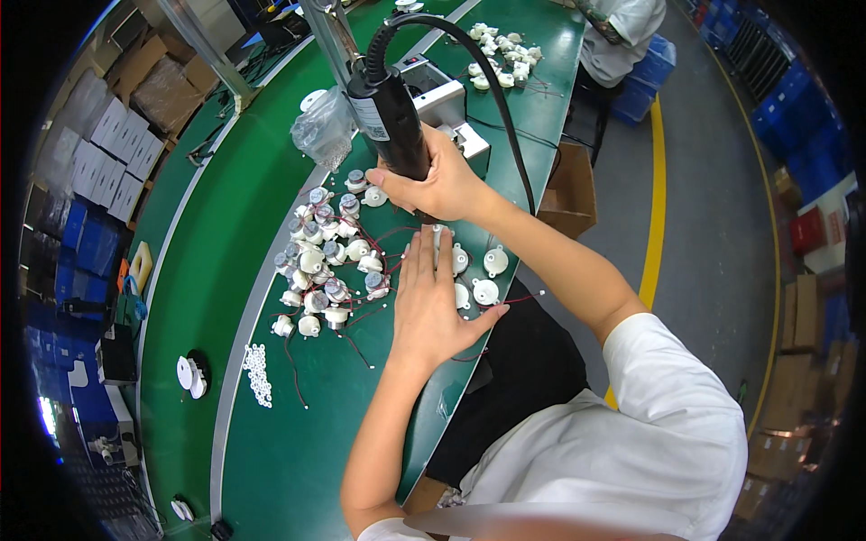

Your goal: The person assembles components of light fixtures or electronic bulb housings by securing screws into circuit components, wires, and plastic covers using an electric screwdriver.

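Observation:
My right hand (pixel 442 185) is wrapped round a black electric screwdriver (pixel 390 122), held nearly upright with its lower end hidden behind the hand. My left hand (pixel 429 307) lies flat on the green table, fingers stretched forward and thumb apart. Its fingertips touch or lie beside a small white part (pixel 437 231) right below the screwdriver; whether they press on it I cannot tell. Beside the left hand's thumb are several round white parts with screw tabs, among them one white disc (pixel 485 291). To its left spreads a pile of white and grey buzzer-like parts (pixel 311 261) with thin red and black wires.
Small white rings (pixel 258 374) lie in a cluster at the left. A clear plastic bag (pixel 323 131) and a white-grey device (pixel 442 101) stand behind the screwdriver. More white parts (pixel 501 59) lie at the far end, near another person (pixel 622 41). A cardboard box (pixel 570 189) stands right of the table.

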`<state>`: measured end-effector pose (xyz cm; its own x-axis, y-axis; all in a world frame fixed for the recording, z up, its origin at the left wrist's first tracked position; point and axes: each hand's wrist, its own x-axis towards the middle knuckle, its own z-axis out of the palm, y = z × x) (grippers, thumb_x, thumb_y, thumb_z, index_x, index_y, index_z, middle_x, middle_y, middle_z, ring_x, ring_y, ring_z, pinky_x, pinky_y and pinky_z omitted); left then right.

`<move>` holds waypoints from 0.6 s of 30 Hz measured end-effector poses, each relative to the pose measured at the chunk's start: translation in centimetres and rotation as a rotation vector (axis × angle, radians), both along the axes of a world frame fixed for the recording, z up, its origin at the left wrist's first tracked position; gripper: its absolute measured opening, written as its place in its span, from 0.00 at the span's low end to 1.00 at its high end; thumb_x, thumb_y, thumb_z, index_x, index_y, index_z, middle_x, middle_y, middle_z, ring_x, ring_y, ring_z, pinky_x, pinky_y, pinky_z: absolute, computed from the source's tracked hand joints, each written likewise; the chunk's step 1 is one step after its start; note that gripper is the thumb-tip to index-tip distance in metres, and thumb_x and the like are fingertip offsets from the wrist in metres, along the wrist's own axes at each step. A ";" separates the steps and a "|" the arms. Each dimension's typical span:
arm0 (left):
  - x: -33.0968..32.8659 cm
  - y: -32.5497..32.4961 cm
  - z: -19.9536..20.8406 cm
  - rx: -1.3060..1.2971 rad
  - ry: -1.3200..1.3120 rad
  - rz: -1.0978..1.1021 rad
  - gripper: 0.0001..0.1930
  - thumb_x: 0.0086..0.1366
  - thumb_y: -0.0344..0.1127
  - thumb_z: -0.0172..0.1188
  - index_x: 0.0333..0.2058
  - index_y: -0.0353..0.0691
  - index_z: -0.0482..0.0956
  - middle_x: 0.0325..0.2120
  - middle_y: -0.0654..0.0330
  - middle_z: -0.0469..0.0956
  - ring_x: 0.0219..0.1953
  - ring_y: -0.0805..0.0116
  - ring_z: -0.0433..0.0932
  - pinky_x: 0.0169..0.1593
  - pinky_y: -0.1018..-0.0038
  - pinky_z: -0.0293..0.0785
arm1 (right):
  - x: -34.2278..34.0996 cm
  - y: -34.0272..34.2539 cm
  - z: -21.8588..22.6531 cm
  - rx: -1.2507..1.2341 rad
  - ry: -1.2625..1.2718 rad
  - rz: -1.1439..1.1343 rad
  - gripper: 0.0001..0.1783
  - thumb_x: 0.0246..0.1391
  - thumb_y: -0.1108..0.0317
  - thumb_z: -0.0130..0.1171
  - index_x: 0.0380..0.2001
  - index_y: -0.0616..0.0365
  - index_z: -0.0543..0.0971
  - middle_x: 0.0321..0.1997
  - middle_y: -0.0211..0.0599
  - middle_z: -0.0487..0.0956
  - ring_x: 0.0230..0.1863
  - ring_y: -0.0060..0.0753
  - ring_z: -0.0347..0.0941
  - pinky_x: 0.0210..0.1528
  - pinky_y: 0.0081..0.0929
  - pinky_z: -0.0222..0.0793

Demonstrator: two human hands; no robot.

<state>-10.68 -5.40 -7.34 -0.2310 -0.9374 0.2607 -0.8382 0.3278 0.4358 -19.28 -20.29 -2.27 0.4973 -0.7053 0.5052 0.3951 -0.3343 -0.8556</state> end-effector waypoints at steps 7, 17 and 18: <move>0.0 0.1 0.0 0.007 -0.011 -0.010 0.60 0.50 0.57 0.77 0.71 0.26 0.55 0.71 0.29 0.54 0.73 0.30 0.56 0.74 0.44 0.54 | -0.7 -0.5 -0.3 0.051 -0.039 0.010 0.12 0.61 0.73 0.68 0.42 0.59 0.74 0.22 0.25 0.75 0.19 0.16 0.69 0.22 0.21 0.65; 0.2 4.3 1.3 0.041 -0.062 0.035 0.62 0.53 0.61 0.75 0.74 0.28 0.51 0.74 0.28 0.46 0.76 0.31 0.50 0.75 0.43 0.50 | -1.3 -4.8 3.1 -0.198 -0.150 -0.362 0.22 0.58 0.68 0.72 0.49 0.58 0.71 0.29 0.23 0.74 0.29 0.13 0.69 0.30 0.20 0.68; 0.4 4.7 1.2 0.054 -0.070 0.037 0.62 0.53 0.61 0.74 0.74 0.29 0.52 0.73 0.27 0.47 0.75 0.31 0.51 0.74 0.43 0.50 | -1.3 -4.9 3.0 -0.281 -0.098 -0.438 0.22 0.57 0.67 0.72 0.49 0.58 0.71 0.30 0.24 0.74 0.30 0.14 0.69 0.32 0.21 0.68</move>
<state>-10.30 -0.74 -6.16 -0.2115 -0.9579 0.1939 -0.8784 0.2733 0.3920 -20.54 -25.18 0.70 0.1271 -0.6671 0.7340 0.2401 -0.6973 -0.6753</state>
